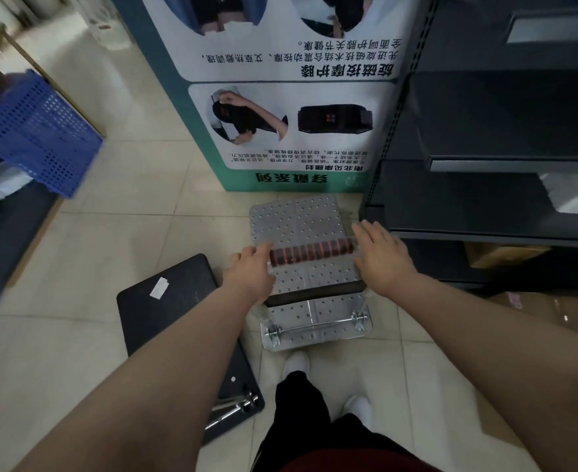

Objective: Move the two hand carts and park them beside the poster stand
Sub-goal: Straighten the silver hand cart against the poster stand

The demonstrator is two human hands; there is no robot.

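Note:
A silver perforated hand cart (pixel 298 219) stands on the floor right in front of the teal and white poster stand (pixel 280 97). Its handle (pixel 309 251) has a black grip with red rings. My left hand (pixel 250 274) is at the handle's left end and my right hand (pixel 381 257) at its right end; both have fingers spread and rest on or just above the handle without wrapping it. A second cart with a black deck (pixel 175 308) lies to the left, partly under my left forearm, its chrome handle hinge (pixel 233 408) near my feet.
Dark metal shelving (pixel 502 165) stands close on the right, touching the poster stand's edge. A blue perforated crate (pixel 39 137) sits at the left on a low counter. Cardboard boxes (pixel 499 255) lie under the shelving. Tiled floor lies between the crate and the carts.

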